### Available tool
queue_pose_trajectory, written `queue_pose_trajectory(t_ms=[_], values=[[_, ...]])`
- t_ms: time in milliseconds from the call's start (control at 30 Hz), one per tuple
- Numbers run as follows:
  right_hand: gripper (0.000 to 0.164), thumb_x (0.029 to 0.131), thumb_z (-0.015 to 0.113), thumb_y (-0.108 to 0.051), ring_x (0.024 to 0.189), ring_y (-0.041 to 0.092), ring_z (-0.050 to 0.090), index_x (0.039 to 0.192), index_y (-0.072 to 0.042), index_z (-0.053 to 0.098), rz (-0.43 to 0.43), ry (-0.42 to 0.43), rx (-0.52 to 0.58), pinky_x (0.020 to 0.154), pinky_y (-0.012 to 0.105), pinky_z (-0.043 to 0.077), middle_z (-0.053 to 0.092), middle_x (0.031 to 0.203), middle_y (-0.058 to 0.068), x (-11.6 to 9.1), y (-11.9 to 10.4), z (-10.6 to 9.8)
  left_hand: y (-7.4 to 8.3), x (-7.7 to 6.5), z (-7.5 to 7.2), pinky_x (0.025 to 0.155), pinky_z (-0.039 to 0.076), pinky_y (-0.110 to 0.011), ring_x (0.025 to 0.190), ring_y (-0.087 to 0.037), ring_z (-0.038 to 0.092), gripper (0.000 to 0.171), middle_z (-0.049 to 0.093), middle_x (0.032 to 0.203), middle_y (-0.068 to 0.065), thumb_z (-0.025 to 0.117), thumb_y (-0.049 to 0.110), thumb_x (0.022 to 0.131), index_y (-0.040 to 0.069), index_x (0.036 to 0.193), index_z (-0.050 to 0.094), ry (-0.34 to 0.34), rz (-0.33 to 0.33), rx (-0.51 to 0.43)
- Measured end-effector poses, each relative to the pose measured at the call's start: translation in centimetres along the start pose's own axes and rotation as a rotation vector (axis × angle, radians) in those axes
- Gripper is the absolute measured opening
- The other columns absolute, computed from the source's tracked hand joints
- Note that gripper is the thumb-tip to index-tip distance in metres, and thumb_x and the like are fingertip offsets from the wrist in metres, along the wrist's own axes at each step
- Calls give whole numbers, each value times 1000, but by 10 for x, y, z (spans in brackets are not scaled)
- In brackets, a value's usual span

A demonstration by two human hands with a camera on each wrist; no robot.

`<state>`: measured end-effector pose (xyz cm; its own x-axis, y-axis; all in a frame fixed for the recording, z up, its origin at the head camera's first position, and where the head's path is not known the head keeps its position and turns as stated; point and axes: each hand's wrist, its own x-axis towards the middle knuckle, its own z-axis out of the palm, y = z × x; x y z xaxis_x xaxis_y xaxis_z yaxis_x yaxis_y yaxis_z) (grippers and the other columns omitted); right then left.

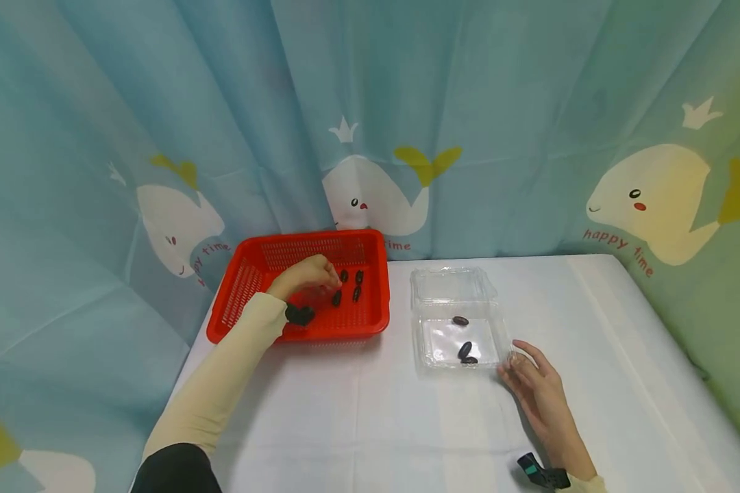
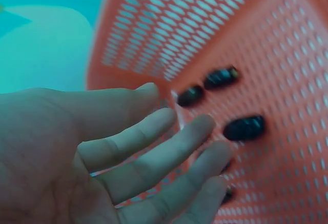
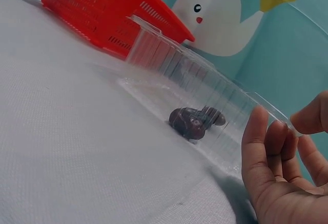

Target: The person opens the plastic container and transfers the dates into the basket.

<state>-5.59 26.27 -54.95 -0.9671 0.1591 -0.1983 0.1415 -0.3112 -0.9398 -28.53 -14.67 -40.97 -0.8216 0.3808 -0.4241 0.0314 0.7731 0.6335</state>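
My left hand [image 1: 308,277] is inside the red plastic basket [image 1: 222,316], above its floor. In the left wrist view its fingers are loosely bent and apart, with nothing between them. Several dark, glossy oval pieces that look like dates [image 2: 245,128] lie on the basket floor near the fingertips; some are partly hidden behind the fingers. My right hand [image 1: 539,397] pinches the near right corner rim of a clear plastic clamshell box [image 1: 438,334], thumb above and fingers below. A few similar dates [image 1: 465,350] lie in the box's base, seen through the wall in the right wrist view.
The box's lid [image 1: 447,284] is folded back away from me, beside the basket's right side. Both containers stand on a white-covered table [image 1: 395,418]. A blue-green curtain [image 1: 506,123] with whale prints hangs behind and at the sides.
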Motion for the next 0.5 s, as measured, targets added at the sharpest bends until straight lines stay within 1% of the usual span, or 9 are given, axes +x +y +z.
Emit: queue_pose_trajectory(t_ms=[33,100,167,267,333,500], values=[[33,108,55,-14,100,2,69,140,-21,46,4,2,-2,95,20,58,63,109,-9,-1,0,0,3,-3,1,76,57,-32,77,-16,62,19,74,104,-11,65,10,100,-5,106,74,8,-1,0],[33,108,55,-14,99,2,68,140,-21,46,8,5,0,94,20,58,63,109,-9,-1,1,1,11,-7,2,75,57,-32,77,-20,63,21,73,111,-15,64,11,100,-5,112,73,17,6,7],[34,108,55,-13,99,2,68,140,-21,46,8,12,2,94,20,58,64,108,-9,-1,1,1,19,-11,4,75,56,-32,79,-24,65,22,72,112,-17,64,13,101,-3,114,72,28,21,9],[34,108,55,-13,97,2,69,139,-21,47,12,22,10,93,20,59,64,106,-9,-1,0,2,32,-16,8,74,56,-31,83,-27,67,22,71,109,-17,66,15,101,-1,115,72,44,70,15],[34,108,55,-13,96,2,69,139,-22,47,16,22,10,93,20,59,64,106,-9,-1,-1,2,39,-17,11,75,57,-31,85,-28,67,22,71,110,-18,66,15,101,0,116,71,41,105,5],[35,108,55,-12,96,2,69,142,-19,45,16,13,12,93,20,58,64,106,-9,-1,-2,3,55,-19,20,75,58,-29,82,-21,69,20,74,103,-13,68,15,100,3,116,71,34,203,15]])
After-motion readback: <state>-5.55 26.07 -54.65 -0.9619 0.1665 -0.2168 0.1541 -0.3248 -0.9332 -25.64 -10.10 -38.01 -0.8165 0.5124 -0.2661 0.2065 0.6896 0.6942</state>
